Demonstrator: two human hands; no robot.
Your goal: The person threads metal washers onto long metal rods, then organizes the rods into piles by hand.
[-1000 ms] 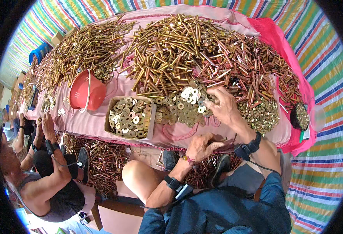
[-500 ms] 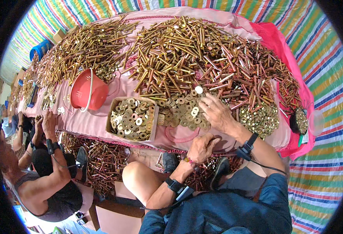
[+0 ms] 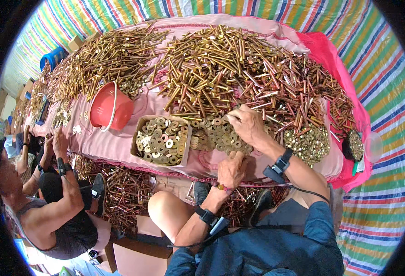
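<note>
washers (image 3: 221, 134); brass-coloured flat rings; loose, overlapping, in a low heap; on pink cloth (image 3: 105, 148)

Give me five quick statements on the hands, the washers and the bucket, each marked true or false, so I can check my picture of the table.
1. The right hand is at the loose washers. True.
2. The left hand is farther from the wearer than the right hand. False: it is nearer, by the table's near edge.
3. The red bucket is to the left of the washer box. True.
4. The bucket's handle is black. False: the handle is white.
5. The heap of small brass-coloured pieces lies to the left of the washer box. False: it lies to the box's right, beyond the loose washers.
</note>
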